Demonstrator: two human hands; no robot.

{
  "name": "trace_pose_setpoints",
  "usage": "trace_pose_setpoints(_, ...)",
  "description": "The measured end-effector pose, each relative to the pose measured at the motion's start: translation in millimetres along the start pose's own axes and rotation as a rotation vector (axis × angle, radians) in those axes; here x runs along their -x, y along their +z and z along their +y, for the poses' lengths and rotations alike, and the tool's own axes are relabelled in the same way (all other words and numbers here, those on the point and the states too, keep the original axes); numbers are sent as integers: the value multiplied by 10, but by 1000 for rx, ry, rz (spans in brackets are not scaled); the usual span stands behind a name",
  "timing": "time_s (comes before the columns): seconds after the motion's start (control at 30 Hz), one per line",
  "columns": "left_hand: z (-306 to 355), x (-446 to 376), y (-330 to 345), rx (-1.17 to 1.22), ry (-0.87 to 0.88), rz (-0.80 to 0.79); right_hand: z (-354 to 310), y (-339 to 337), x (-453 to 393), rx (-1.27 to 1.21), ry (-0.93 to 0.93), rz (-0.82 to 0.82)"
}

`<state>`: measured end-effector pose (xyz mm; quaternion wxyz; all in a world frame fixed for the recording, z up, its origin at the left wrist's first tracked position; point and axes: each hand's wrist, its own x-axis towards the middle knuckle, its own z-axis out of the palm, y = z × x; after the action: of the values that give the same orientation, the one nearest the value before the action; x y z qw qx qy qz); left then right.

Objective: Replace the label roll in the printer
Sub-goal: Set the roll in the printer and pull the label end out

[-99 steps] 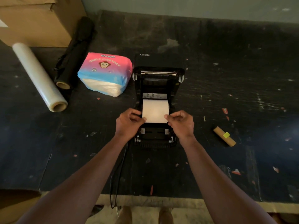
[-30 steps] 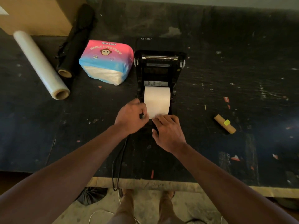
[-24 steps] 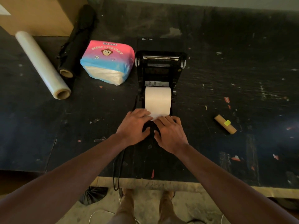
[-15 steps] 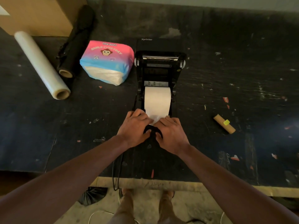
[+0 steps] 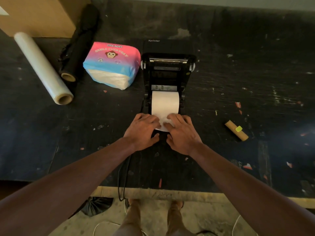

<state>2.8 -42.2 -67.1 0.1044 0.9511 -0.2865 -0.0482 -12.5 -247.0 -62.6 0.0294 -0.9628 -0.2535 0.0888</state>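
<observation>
Since half a second ago our hands slid a bit farther up the paper; since 3.3 s ago they dropped from the roll's sides to its loose near end.

We have both arms stretched forward from the near edge, palms down. Left hand [image 5: 144, 129] and right hand [image 5: 181, 132] lie side by side, fingers spread flat on the leading strip of the label roll [image 5: 165, 103]. Each grip is apart, pressing the paper down, not pinching it. Thumbs sit near each other over the printer's near end.

Count: one printer [image 5: 167, 72], lid open and tipped back to the far side, "Xprinter" on it. One white label roll seated in the printer's bay, between the side guides, strip pulled toward us. One empty cardboard core [image 5: 236, 130] with a yellow tag, lying on the surface [image 5: 238, 65] well right of the printer. One tissue pack [image 5: 111, 64] just left of the printer. One clear film roll [image 5: 42, 67] and one black film roll [image 5: 78, 43] farther left. One cardboard box [image 5: 39, 14] at far left. One cable [image 5: 123, 176] runs off the near edge.
</observation>
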Motion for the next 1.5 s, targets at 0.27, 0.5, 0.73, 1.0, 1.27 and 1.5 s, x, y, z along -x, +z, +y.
trace_pose_setpoints(0.27, -62, -29, -58, -64, 76, -23, 39, -22, 30, -35, -62, 61)
trace_pose_setpoints(0.5, 22, 70, -19, 4, 74, -29, -31, 8, 94, -158, -9, 48)
trace_pose_setpoints(0.73, 133, 270, 35, 46, 77, 8, -103, 83, 304, -212, -26, 74)
trace_pose_setpoints(1.0, 179, 508, 95, 149, 63, 42, -138, 149, 470, -282, -28, 59)
trace_pose_setpoints(1.27, -99, 132, -425, 537, -307, 274, 293, -560, 93, -736, 347, 312)
trace_pose_setpoints(1.5, -547, -951, -1311, 707, -650, 553, 907, -1573, -849, -895, 671, 590)
